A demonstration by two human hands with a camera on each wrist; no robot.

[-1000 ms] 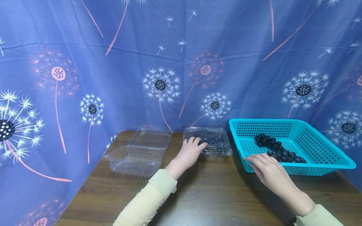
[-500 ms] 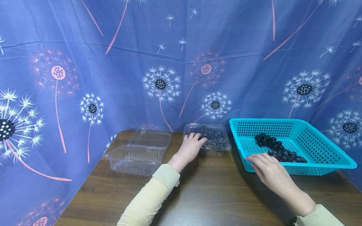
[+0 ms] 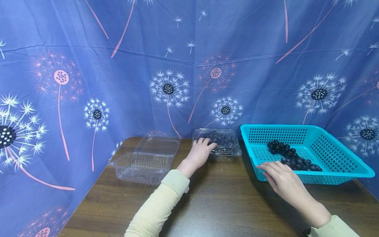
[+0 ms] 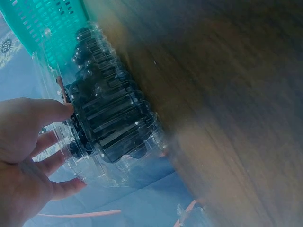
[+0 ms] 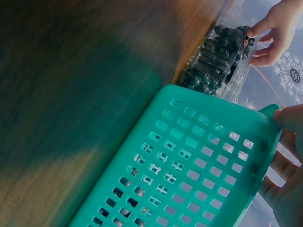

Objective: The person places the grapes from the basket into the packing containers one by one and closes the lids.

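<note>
The hands are apart: at the frame's centre the left hand [image 3: 199, 153] touches the top of a plastic box [image 3: 234, 150] of grapes [image 4: 90, 78], fingers spread, while at the lower right the right hand [image 3: 282, 179] grips the rim of a turquoise basket [image 3: 334, 153]. More grapes lie in the basket; a second plastic box [image 3: 142, 172] stands lid-up on the bench [image 3: 219, 200], left of centre.

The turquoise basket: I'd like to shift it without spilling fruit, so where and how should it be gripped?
Probably by the turquoise basket's rim at its left and right ends, one hand each, from outside: its sides flare out to that edge and the fruit lies low inside. The right hand holds its near-left corner.
</note>
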